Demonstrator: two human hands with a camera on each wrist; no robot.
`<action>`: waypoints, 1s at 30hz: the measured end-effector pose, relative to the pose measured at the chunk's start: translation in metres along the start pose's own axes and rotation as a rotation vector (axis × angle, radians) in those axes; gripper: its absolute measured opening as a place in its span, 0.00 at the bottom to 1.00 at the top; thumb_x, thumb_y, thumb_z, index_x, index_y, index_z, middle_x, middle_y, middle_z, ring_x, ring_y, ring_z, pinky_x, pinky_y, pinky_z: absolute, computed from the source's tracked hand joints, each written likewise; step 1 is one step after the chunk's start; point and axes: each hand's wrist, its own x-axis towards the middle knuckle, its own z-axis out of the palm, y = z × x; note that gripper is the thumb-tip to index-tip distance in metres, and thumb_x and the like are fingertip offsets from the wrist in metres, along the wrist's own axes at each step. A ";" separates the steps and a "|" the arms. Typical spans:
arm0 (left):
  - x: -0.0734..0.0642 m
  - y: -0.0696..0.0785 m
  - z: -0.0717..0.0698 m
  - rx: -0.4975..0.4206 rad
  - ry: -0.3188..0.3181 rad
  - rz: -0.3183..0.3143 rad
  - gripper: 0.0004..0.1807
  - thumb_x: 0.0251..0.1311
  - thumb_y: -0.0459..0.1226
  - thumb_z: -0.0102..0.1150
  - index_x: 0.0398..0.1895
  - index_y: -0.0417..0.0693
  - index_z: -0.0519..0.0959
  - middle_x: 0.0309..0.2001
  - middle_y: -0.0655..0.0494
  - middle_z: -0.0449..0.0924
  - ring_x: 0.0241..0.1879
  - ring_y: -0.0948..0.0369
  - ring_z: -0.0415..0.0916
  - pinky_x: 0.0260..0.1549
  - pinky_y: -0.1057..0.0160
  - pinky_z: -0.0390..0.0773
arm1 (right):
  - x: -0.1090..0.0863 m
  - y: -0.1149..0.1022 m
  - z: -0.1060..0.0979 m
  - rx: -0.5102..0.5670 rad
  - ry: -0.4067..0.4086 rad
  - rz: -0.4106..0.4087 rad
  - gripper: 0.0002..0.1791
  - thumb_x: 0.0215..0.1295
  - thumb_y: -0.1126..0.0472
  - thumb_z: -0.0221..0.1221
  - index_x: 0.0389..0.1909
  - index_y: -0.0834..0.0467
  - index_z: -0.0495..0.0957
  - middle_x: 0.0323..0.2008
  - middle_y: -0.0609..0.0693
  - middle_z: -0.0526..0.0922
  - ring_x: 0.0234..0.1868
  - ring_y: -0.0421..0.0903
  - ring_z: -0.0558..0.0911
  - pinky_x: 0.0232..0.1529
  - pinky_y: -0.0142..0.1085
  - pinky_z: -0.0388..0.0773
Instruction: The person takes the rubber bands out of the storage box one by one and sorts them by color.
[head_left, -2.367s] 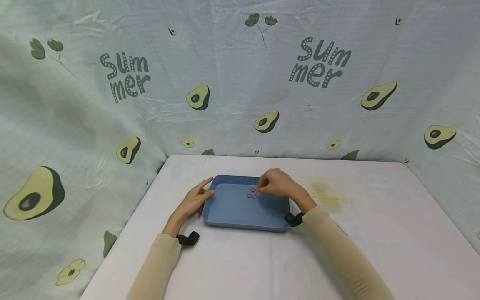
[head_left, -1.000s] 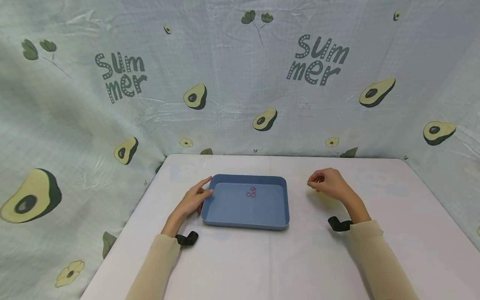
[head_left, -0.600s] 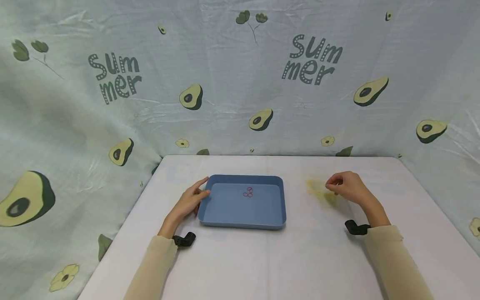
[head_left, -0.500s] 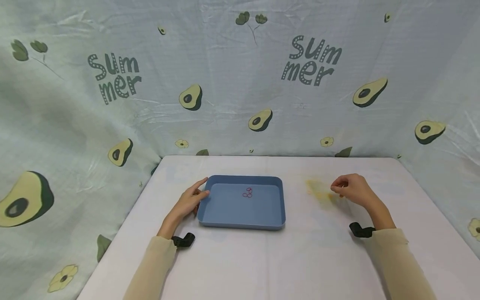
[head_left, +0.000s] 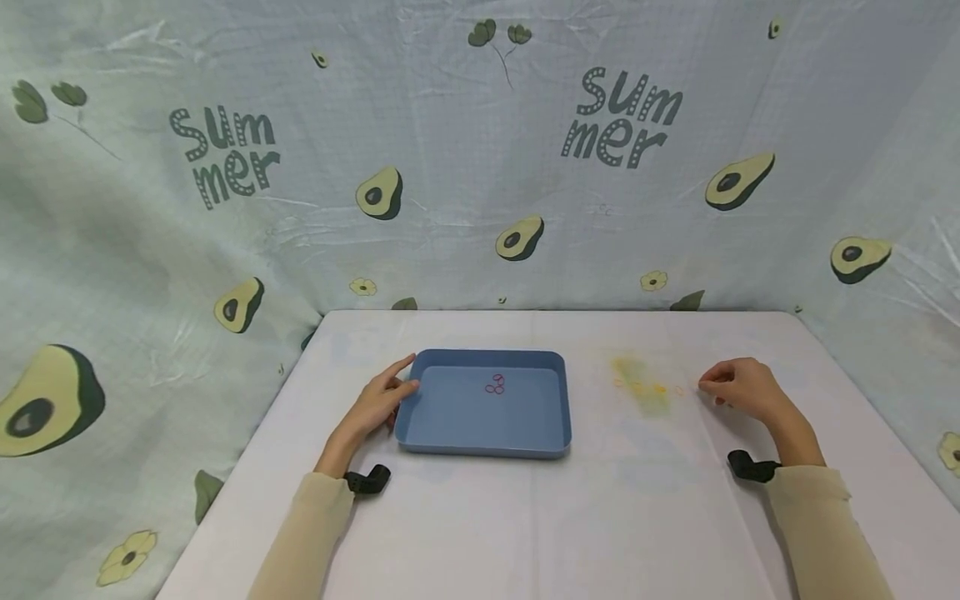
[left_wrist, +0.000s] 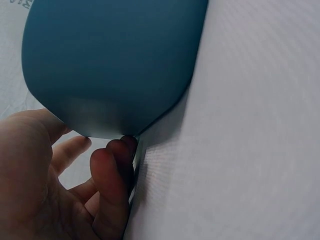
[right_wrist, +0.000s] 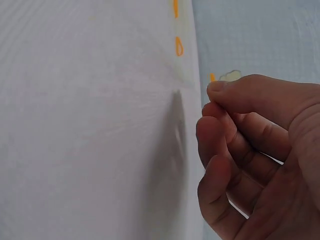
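Note:
On the white table lies a blue rectangular tray (head_left: pixel 483 421). My left hand (head_left: pixel 375 407) grips its left edge, thumb over the rim and the other fingers at the outer wall, as the left wrist view shows. A cluster of small red rubber bands (head_left: pixel 495 389) rests inside the tray. My right hand (head_left: pixel 742 387) is low over the table at the right, with thumb and forefinger tips together. In the right wrist view a bit of an orange rubber band (right_wrist: pixel 212 77) sticks out above the pinching thumb tip. The rest of that band is hidden.
Several orange rubber bands (head_left: pixel 660 389) lie in a row between the tray and my right hand, over a yellow-green print on the tablecloth (head_left: pixel 633 367). A patterned curtain (head_left: pixel 450 275) stands behind the table.
My right hand has moved from over the tray to the right, past the row of orange rubber bands, and lowered. The left hand has stayed at the tray's left edge.

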 end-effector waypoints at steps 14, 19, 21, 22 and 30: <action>-0.003 -0.003 -0.003 -0.008 0.011 -0.004 0.35 0.76 0.50 0.56 0.82 0.63 0.58 0.40 0.43 0.78 0.19 0.60 0.68 0.19 0.61 0.75 | 0.002 0.010 0.002 -0.024 -0.017 0.034 0.17 0.70 0.56 0.64 0.44 0.68 0.86 0.32 0.52 0.86 0.32 0.45 0.78 0.32 0.36 0.76; -0.001 -0.001 -0.003 -0.011 0.017 -0.004 0.35 0.76 0.50 0.56 0.82 0.65 0.59 0.40 0.44 0.78 0.19 0.59 0.67 0.19 0.61 0.74 | 0.002 0.009 0.000 -0.023 -0.020 0.055 0.17 0.69 0.57 0.63 0.44 0.69 0.85 0.31 0.52 0.86 0.32 0.45 0.79 0.33 0.36 0.77; -0.001 0.000 -0.002 -0.013 0.013 -0.006 0.35 0.76 0.50 0.56 0.82 0.65 0.59 0.40 0.43 0.78 0.19 0.59 0.67 0.19 0.61 0.74 | 0.002 0.009 0.000 -0.023 -0.018 0.063 0.17 0.69 0.57 0.63 0.44 0.69 0.85 0.31 0.52 0.86 0.32 0.45 0.79 0.33 0.36 0.76; 0.000 0.000 -0.002 -0.016 0.012 -0.008 0.34 0.76 0.50 0.56 0.82 0.65 0.59 0.41 0.43 0.78 0.20 0.59 0.67 0.19 0.61 0.74 | 0.001 0.009 0.000 -0.022 -0.017 0.071 0.17 0.69 0.57 0.64 0.44 0.69 0.85 0.31 0.52 0.86 0.32 0.45 0.79 0.33 0.36 0.76; -0.001 -0.001 -0.002 -0.015 -0.002 -0.011 0.35 0.76 0.49 0.55 0.83 0.63 0.58 0.42 0.42 0.78 0.21 0.59 0.69 0.19 0.60 0.75 | 0.001 0.011 0.001 -0.012 -0.015 0.103 0.18 0.69 0.56 0.65 0.45 0.70 0.84 0.33 0.54 0.85 0.34 0.48 0.79 0.33 0.36 0.76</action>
